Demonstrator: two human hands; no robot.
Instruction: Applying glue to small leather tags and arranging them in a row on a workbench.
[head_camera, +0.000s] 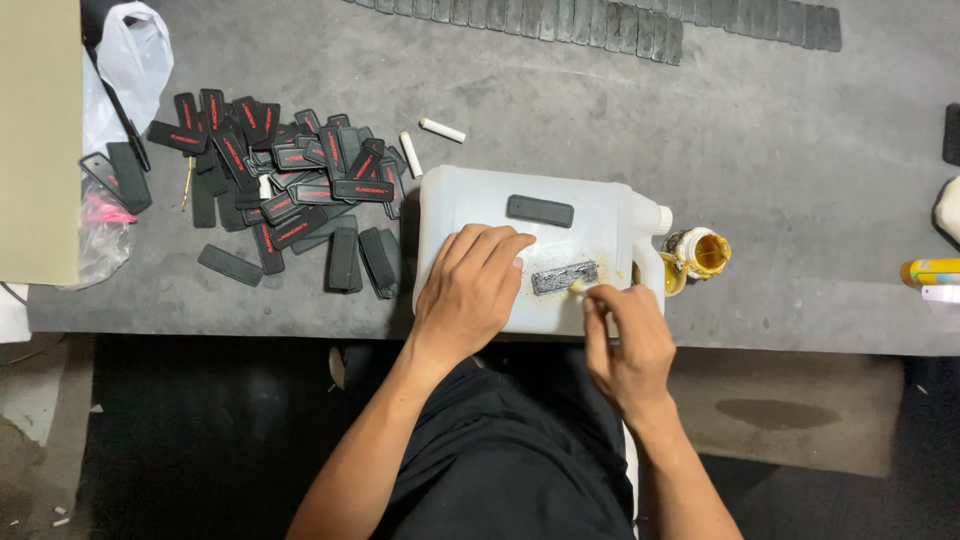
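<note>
A grey, scuffed worktable (760, 150) is filling most of the view, with a dark floor showing below its front edge. A white plastic jug (600, 215) is lying on its side at the table's near edge, serving as a small work surface. On its flat side a black rectangular tag (540, 211) is lying untouched, and below it a second tag, smeared grey (564, 277), is sitting in a yellowish stain.

The left hand (468, 290) is pressing flat on the jug, fingers spread and lying just beside the smeared tag, gripping nothing. The right hand (628, 345) is pinching a thin pale stick (578, 287), fingers closed together on it, its tip touching the right end of the smeared tag; it seems to be a small brush or applicator, though it is too small to tell.

Just right of the jug's capped spout an open pot of yellow glue (700, 252) is standing. To the left a loose heap of black tags with red print (285, 175) is spreading across the table, with two white cylinders (425, 142) near it and a clear plastic bag (130, 60) at the far left.
</note>
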